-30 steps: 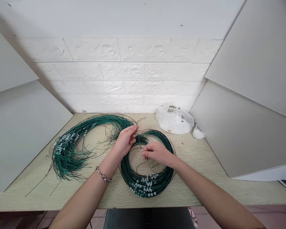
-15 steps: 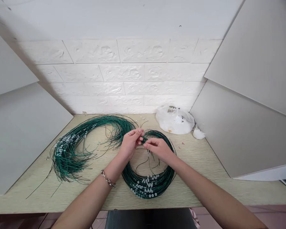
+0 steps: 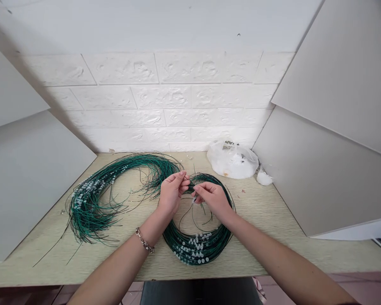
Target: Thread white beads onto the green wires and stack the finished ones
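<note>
Over the far side of a coil of green and black wires [image 3: 220, 243] both of my hands work close together, fingers bent. My left hand [image 3: 174, 190] pinches a thin dark wire end between thumb and forefinger. A hand's width to the right, my right hand [image 3: 213, 198] is closed in a pinch on a thin wire, with a small white piece [image 3: 194, 199] just under its fingertips. Small white round beads or connectors [image 3: 198, 245] sit in rows on the coil's near side. Loose wire ends hang inside the coil.
A second, curved bundle of green wires [image 3: 92, 216] with white pieces lies to the left, its ends spread loosely. A clear plastic bag [image 3: 231, 161] of white material and a smaller white bag [image 3: 264, 176] stand at the back right. Grey panels [image 3: 34, 178] flank the wooden table [image 3: 266, 254].
My right hand's fingers have curled in around the wire and the white piece near them. My left hand has shifted slightly left, its fingertips still pinched.
</note>
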`<action>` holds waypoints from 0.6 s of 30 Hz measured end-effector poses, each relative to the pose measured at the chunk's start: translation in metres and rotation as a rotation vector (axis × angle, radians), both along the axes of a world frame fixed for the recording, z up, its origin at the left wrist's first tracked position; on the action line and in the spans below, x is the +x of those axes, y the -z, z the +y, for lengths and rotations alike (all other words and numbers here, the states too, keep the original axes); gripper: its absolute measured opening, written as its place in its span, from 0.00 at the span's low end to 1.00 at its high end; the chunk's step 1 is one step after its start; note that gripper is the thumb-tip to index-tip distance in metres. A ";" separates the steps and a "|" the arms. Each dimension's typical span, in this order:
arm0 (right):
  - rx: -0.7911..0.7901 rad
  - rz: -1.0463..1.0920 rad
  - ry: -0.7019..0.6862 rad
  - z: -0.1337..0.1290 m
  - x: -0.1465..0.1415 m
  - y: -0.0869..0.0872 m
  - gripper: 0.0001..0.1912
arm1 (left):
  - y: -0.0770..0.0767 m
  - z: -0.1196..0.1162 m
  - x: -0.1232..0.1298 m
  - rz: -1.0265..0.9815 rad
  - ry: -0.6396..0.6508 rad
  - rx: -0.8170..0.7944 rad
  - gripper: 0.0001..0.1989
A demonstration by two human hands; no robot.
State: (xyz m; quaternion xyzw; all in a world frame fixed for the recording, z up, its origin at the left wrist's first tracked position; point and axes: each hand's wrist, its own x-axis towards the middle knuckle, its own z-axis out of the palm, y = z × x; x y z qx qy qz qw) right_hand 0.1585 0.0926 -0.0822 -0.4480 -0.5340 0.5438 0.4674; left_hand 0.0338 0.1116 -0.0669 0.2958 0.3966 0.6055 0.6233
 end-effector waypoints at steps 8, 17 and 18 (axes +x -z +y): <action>0.141 -0.181 -0.027 -0.001 0.003 0.002 0.11 | -0.001 0.002 -0.002 0.049 0.143 0.011 0.11; 0.325 -0.412 -0.048 -0.001 0.004 0.003 0.10 | -0.004 0.004 -0.006 0.168 0.258 -0.014 0.12; 0.331 -0.421 -0.061 -0.001 0.005 0.002 0.10 | -0.004 0.005 -0.007 0.176 0.270 -0.013 0.12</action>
